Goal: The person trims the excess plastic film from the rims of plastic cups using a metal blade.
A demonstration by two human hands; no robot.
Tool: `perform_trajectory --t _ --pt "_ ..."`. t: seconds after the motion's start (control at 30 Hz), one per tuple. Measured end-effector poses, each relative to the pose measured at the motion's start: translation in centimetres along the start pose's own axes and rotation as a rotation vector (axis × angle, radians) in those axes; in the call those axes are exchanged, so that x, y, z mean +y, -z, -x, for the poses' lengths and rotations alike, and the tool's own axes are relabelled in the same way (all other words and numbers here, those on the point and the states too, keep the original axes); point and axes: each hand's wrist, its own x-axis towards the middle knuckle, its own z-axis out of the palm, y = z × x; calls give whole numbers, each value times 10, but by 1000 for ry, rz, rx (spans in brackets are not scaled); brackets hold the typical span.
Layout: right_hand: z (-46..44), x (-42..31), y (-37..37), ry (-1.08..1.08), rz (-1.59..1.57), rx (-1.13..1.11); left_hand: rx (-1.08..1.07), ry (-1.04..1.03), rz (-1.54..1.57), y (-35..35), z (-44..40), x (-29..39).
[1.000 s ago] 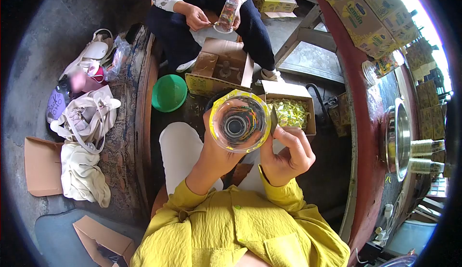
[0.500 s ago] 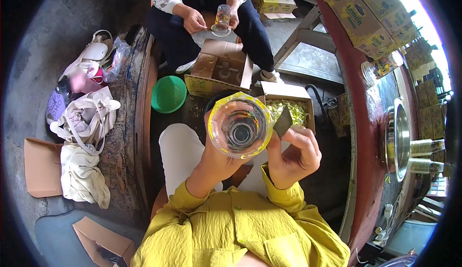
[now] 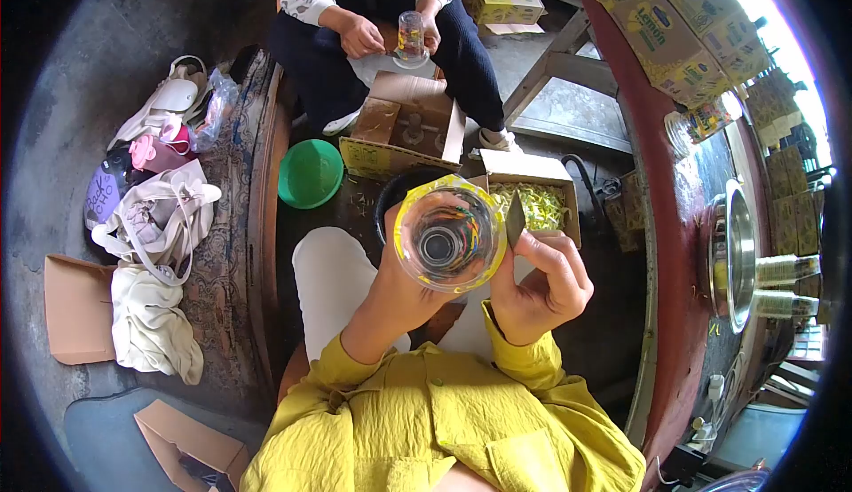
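Note:
A clear plastic cup (image 3: 450,234) with a yellow-patterned rim faces the camera, mouth up. My left hand (image 3: 404,279) is wrapped round its side, the fingers showing behind the clear wall. Just right of the rim, my right hand (image 3: 543,281) pinches a small dark pointed blade (image 3: 516,219) between thumb and fingers. The blade stands upright close to the rim; whether it touches cannot be told. Behind the cup lies an open carton (image 3: 572,212) holding yellow-green shreds (image 3: 540,206).
Across from me, a seated person (image 3: 382,13) holds another clear cup (image 3: 410,38) above an open cardboard box (image 3: 373,157). A green basin (image 3: 311,173) is at the left. A metal bowl (image 3: 735,257) and stacked cups (image 3: 785,272) stand on the right-hand bench.
The blade has swung from a slant to more upright and lies nearer the rim. The cup has turned and shifted slightly right. The other person's cup is now held more upright than at first.

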Motion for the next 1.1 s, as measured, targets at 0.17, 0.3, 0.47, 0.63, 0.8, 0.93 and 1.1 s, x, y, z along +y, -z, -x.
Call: perform_trajectory --t 0.17,0.3,0.47,0.63,0.8,0.93,1.1 --pt "3 -1 -1 -23 -57 0 44 17 58 2 0 -2" --pt "6 0 1 -38 -64 9 75 -4 40 2 -3 -1" --pt "6 -1 -1 -19 -39 16 67 -2 82 -1 -1 -1" --pt "2 -1 0 -25 -14 -3 43 33 85 -1 0 1" --pt "0 -1 2 -37 -29 -6 -16 62 80 3 0 3" --pt "-1 0 4 -48 -49 -14 -59 74 137 3 3 0" --pt "-2 -1 7 -47 -67 -50 -169 18 68 14 1 -3"
